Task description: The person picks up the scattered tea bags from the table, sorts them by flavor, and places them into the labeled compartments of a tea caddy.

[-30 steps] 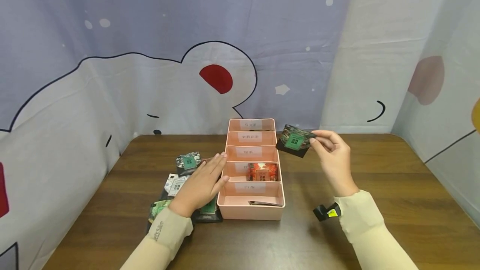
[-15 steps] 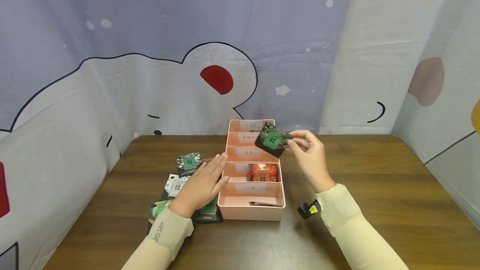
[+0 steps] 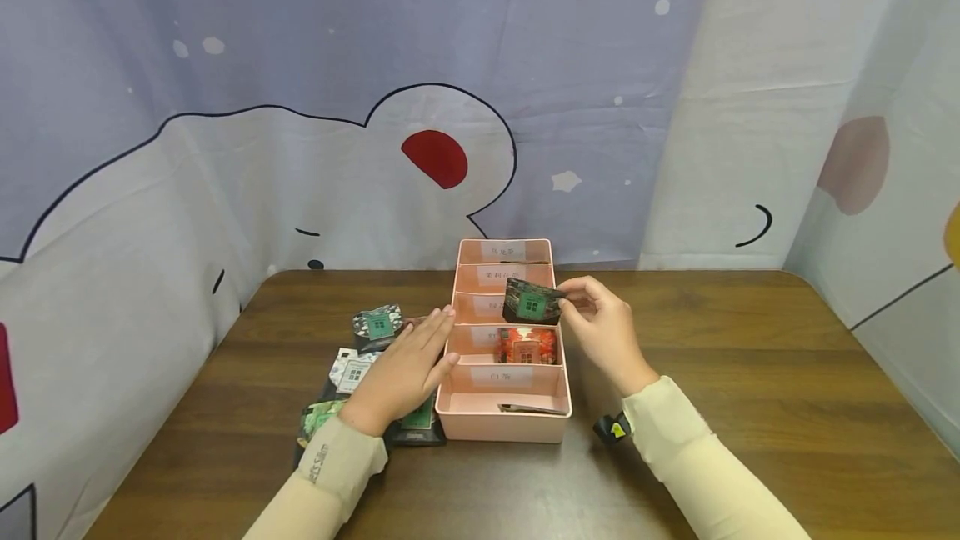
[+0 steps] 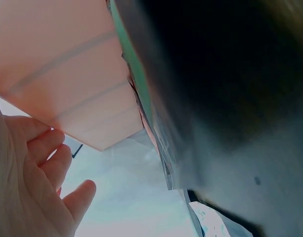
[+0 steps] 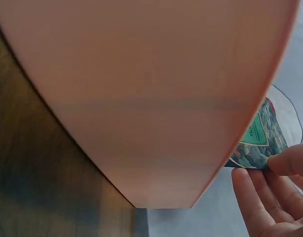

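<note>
My right hand pinches the corner of a dark tea sachet with a green label. The sachet is at the third compartment from the back of a pink divided box, its lower part down inside. In the right wrist view, thumb and fingers grip the sachet just beyond the box's rim. My left hand rests with straight fingers along the box's left side, fingertips at the rim. In the left wrist view the left hand lies next to the pink wall.
Several tea sachets lie in a pile left of the box, partly under the left hand. A red sachet stands in the fourth compartment, and a thin dark sachet lies in the front one. White labels mark the compartments. A curtain hangs behind.
My right hand has moved left with the dark sachet, from beside the box to over it, then lowered it into the third compartment. The left hand has stayed still.
</note>
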A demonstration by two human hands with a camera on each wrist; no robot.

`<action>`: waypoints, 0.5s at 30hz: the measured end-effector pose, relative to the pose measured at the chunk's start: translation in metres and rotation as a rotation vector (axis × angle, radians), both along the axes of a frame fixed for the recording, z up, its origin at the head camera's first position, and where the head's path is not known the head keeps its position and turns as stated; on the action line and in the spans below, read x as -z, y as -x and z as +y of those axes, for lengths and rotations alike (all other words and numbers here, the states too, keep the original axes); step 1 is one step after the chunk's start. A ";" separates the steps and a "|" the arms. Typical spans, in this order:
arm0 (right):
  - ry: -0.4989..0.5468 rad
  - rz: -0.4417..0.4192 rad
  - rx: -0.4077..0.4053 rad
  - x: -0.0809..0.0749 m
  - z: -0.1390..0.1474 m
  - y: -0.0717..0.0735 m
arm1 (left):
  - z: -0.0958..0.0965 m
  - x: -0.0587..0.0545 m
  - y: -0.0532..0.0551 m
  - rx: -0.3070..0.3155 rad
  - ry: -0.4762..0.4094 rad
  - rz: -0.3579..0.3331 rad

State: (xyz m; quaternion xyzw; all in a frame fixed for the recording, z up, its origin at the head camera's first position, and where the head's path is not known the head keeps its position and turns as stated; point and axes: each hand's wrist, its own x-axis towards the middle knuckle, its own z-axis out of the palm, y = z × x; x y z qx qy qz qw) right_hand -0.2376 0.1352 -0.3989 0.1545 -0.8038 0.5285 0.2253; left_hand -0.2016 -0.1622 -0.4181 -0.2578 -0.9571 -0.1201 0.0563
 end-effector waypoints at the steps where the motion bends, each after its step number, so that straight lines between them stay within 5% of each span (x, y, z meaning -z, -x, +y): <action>1: -0.020 0.020 0.001 0.001 0.000 0.000 | 0.000 0.000 0.000 0.000 -0.001 0.000; 8: -0.149 0.143 -0.009 0.004 0.001 -0.004 | 0.000 0.001 0.000 -0.001 -0.007 0.000; 15: -0.262 0.173 -0.052 0.010 0.003 -0.006 | 0.000 0.002 0.001 0.004 -0.009 0.005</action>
